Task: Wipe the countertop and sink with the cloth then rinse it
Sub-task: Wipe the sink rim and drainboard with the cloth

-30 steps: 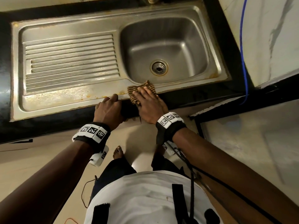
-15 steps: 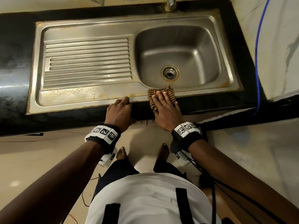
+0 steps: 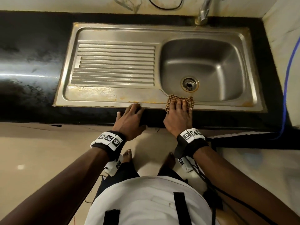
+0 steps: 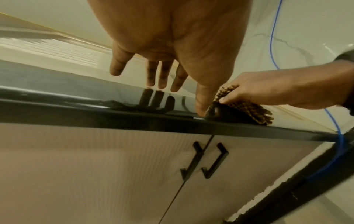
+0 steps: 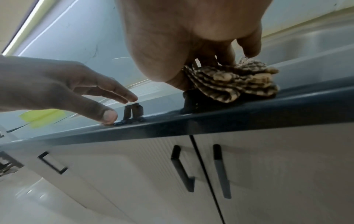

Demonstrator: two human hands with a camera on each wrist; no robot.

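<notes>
A brown checked cloth (image 3: 170,99) lies bunched on the front rim of the steel sink (image 3: 113,101), just below the drain (image 3: 189,83). My right hand (image 3: 178,109) lies over it, fingers on top. In the wrist views the thumb pinches the cloth (image 4: 249,110) (image 5: 239,81) from the side, under the right hand (image 5: 220,68) (image 4: 239,94). My left hand (image 3: 131,114) rests on the black countertop (image 3: 29,62) edge, left of the cloth. Its fingers (image 4: 162,78) are straight and its thumb tip touches the front edge. That left hand (image 5: 114,106) holds nothing.
The sink has a ribbed drainboard (image 3: 113,65) on the left and a basin (image 3: 203,62) on the right. A tap (image 3: 203,12) stands behind the basin. A blue cable (image 3: 289,78) runs down the right wall. Cabinet doors with black handles (image 4: 193,160) sit below the counter.
My right hand has slid the cloth a little to the right along the sink's front rim. The left hand stays at the counter edge. The head view has tipped up and the tap now shows.
</notes>
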